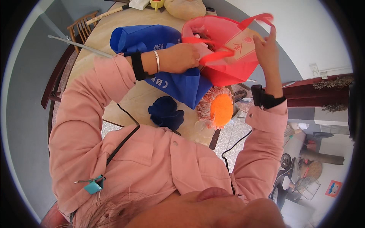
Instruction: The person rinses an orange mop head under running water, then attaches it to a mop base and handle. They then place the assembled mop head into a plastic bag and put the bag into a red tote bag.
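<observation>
A red fabric tote bag [232, 70] stands with its mouth open at the far middle of the table, and small items show inside, too dim to name. My right hand [267, 47] is at its right rim, with the raised finger at the looped handle. A blue fabric bag [182, 85] lies slumped left of the red one. Over the place where the two bags meet, my left hand [185, 57] is closed; its fingertips are hidden, so what it grips cannot be made out. Closer to me lie a crumpled navy cloth item [166, 112] and an orange item with pink fringe [221, 108].
A clear plastic cup [204, 127] is by the near table edge [215, 139]. A large beige rounded object [185, 8] and a yellow cup [156, 4] sit at the back. Behind the table's left side is a wooden chair [81, 28]. A black cord [131, 131] hangs along my front.
</observation>
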Demonstrator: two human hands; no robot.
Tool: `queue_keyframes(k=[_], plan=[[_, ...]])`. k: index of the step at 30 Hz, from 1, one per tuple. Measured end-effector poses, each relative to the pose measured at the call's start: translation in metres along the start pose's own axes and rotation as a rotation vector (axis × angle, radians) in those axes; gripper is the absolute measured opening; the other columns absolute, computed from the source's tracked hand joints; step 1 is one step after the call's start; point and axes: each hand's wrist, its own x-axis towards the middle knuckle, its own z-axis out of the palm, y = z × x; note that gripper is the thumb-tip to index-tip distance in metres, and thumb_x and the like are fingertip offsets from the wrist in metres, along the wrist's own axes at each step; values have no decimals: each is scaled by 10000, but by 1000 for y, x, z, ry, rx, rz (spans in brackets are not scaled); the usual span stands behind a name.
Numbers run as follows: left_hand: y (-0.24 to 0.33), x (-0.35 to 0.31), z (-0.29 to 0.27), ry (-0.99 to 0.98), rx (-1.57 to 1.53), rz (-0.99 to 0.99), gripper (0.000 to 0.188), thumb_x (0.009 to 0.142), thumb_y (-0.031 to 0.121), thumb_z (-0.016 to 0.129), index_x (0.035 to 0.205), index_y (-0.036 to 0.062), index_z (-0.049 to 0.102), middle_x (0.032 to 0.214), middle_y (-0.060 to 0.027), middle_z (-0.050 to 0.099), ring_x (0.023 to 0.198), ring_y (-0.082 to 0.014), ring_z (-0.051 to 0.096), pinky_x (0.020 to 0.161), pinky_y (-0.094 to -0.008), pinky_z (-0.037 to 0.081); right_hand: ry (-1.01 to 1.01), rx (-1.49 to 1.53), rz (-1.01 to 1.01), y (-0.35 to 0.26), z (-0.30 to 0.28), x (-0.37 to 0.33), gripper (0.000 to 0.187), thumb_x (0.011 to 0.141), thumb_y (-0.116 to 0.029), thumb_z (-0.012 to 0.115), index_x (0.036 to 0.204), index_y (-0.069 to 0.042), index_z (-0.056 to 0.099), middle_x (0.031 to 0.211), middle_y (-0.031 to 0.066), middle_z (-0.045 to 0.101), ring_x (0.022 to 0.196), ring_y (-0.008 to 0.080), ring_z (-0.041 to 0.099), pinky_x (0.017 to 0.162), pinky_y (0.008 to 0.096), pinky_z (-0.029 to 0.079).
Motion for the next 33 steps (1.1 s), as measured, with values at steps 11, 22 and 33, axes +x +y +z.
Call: queue_keyframes(k=[11, 22, 33], plan=[[3, 9, -14, -47, -301, -477, 550, 795, 187, 589, 1321, 97, 457, 796, -116, 625, 707, -292, 620, 603, -375, 488, -403, -574, -337, -19, -17, -29, 398, 800, -88, 591, 1169, 27, 496, 1200, 191, 524, 886, 315, 628, 627, 389, 531], [7, 10, 10, -446, 7, -162, 157, 745, 178, 580, 790, 66, 681, 929, -124, 634, 833, -273, 619, 693, -375, 499, -849, -645, -197, -31, 22, -12, 251, 808, -124, 579, 1046, -46, 594, 959, 189, 615, 910, 286, 625, 720, 347, 510], [-22, 27, 11, 195, -171, 85, 255, 728, 102, 583, 970, 24, 603, 1006, -119, 571, 1012, -285, 532, 868, -381, 429, -767, 644, 250, -2, 161, 12, 323, 866, -222, 588, 1106, -6, 584, 1008, 116, 650, 924, 207, 616, 801, 319, 480]])
